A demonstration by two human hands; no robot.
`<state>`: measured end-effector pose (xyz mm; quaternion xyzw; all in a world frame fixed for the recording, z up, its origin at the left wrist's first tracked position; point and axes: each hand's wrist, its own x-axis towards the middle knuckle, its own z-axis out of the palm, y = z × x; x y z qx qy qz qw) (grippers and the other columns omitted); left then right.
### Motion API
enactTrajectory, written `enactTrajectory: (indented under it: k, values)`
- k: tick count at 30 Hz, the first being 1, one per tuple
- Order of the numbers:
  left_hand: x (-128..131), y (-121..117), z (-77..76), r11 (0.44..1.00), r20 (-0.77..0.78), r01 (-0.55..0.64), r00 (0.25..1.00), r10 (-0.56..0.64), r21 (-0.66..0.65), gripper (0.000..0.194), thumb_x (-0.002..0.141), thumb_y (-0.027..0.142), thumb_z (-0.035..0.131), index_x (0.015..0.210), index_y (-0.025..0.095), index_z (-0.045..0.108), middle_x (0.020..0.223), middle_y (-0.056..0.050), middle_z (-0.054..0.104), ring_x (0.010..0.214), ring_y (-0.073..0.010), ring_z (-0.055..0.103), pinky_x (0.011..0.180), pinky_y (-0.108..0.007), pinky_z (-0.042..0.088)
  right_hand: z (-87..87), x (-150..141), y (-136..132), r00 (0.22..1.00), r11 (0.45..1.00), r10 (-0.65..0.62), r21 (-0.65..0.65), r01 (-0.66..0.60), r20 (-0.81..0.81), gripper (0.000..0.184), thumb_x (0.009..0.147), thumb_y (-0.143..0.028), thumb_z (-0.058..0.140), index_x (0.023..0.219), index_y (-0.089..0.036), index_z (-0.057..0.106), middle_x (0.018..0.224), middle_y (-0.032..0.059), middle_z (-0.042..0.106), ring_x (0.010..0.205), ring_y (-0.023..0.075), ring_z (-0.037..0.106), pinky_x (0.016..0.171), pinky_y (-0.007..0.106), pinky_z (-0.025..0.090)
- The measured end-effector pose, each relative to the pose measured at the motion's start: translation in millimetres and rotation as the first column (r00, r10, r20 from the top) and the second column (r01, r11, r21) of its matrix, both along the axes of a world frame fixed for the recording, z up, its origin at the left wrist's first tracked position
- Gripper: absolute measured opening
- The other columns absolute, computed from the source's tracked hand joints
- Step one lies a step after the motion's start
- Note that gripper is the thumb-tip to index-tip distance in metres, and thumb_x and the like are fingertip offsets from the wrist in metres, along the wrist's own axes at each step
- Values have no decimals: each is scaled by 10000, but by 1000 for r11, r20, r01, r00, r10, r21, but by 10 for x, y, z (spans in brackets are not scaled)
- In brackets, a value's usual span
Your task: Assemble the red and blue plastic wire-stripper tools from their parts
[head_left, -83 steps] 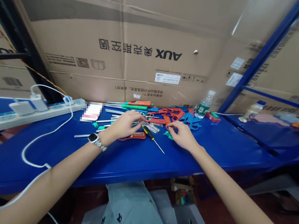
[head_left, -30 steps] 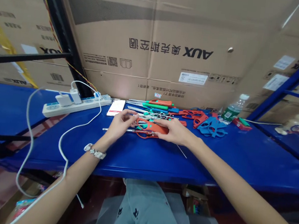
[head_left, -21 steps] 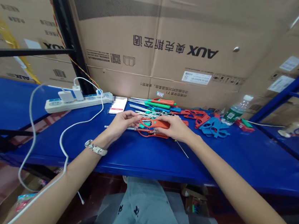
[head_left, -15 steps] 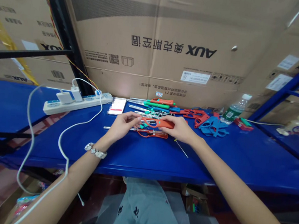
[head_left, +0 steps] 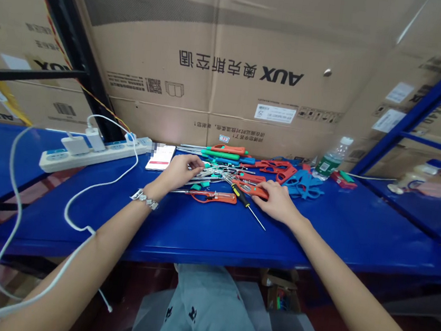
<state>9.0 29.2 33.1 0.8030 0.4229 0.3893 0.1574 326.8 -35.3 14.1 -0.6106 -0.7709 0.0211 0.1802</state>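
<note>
My right hand (head_left: 278,201) is closed on the rear end of an orange lighter handle (head_left: 253,189), held low over the table beside a black-and-yellow screwdriver (head_left: 241,195). My left hand (head_left: 180,171) has its fingers curled together at the left side of a heap of thin metal parts (head_left: 216,173); what they pinch, if anything, I cannot make out. In front of the heap lies an open orange lighter (head_left: 217,197) with a metal tube pointing left. Small green pieces (head_left: 201,185) lie just behind it. Orange and green lighters (head_left: 221,155) lie at the back.
Red handle shells (head_left: 279,168) and blue handle shells (head_left: 303,185) are piled at the right, near a water bottle (head_left: 329,159). A phone (head_left: 160,157) and a white power strip (head_left: 98,152) with cables are at the left. A large cardboard box (head_left: 212,95) stands behind the blue table (head_left: 196,237).
My hands have moved apart. The left one let go of the orange lighter handle and reached to the metal parts; the right one carried the handle lower. The view shifted slightly right.
</note>
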Motion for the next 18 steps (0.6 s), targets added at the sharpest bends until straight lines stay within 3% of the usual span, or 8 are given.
enactTrajectory:
  k: [6,9,12,15,18]
  values:
    - [-100,-55,-159,1000,5,19,1000,-19,20,154,859,320,632,805,200,713,874,-67,782,794,-206,693,713,-323,530,24,-47,64,996,999,13,-45,-17,-91,488,792,-209,684,1278,-245,658,1296,126,665,1198,343,580,1015,541,390]
    - [-98,-60,-188,999,17,20,1000,-20,43,149,871,300,616,816,197,708,885,-70,780,804,-198,693,727,-321,527,110,-212,151,984,997,63,50,-56,-165,360,847,-261,666,1205,-246,694,1253,120,665,1137,302,614,1006,506,423]
    - [-95,-45,-199,999,34,-6,999,5,46,137,871,285,623,826,188,708,881,-74,773,789,-190,682,725,-320,522,244,-518,336,965,973,225,86,-215,-133,175,910,-274,617,998,-209,753,1082,108,707,1022,254,648,911,399,478]
    - [-120,-44,-199,999,56,-19,998,17,34,130,870,277,631,834,181,711,854,-71,763,765,-187,669,714,-320,521,400,-851,588,948,948,316,-25,-316,-30,188,887,-195,609,960,-200,782,962,93,745,896,238,671,795,344,485]
    - [-171,-54,-185,1000,60,-12,998,12,10,144,872,300,638,843,184,718,841,-62,761,754,-186,662,686,-308,513,532,-1090,823,939,935,331,-172,-312,97,229,798,-93,644,906,-209,810,923,94,769,876,249,690,751,326,482]
